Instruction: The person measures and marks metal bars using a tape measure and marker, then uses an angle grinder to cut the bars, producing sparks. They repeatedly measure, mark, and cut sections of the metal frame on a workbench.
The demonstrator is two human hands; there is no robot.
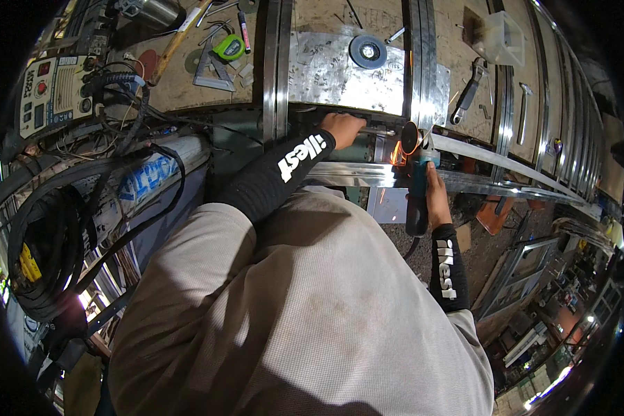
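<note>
My right hand is wrapped around a teal and black angle grinder. The grinder's disc is beside a thin metal bar, and orange sparks glow just under that spot. Left of the disc, my left hand is closed at the bar's other end; its fingertips are partly hidden. A shiny metal rail runs crosswise below both hands. From near the grinder's head, a long flat metal strip stretches off to the right.
On the bench lie a grinding disc, a green tape measure, a square and an adjustable wrench. Farther right is a hammer. A welding machine and coiled cables occupy the left. Upright metal profiles cross the bench.
</note>
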